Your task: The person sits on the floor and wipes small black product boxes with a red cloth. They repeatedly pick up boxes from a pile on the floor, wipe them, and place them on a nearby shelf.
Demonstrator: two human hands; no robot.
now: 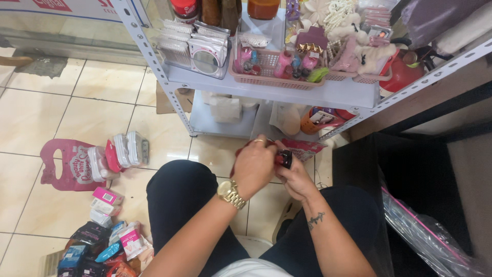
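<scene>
Pink pouch (69,165) and stacked packets on floor at 9 o'clock. Left hand (254,165), ring, gold watch: grip pressed round small red bottle (283,158), black cap, frame centre. Right hand (296,180) cups bottle beneath, grip pinching it. Pink basket (270,77) on shelf at 12 o'clock.

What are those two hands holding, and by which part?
Both hands, left hand and right hand, hold a small red bottle with black cap; exact grip hidden.

I see my own two bare forearms, no sleeves. A gold link wristwatch (231,194) sits just behind my left hand (254,166), which wears a gold ring (259,140). A small dark script tattoo (315,220) marks the forearm behind my right hand (296,179). Dark trousers (179,197) cover both legs below.
</scene>
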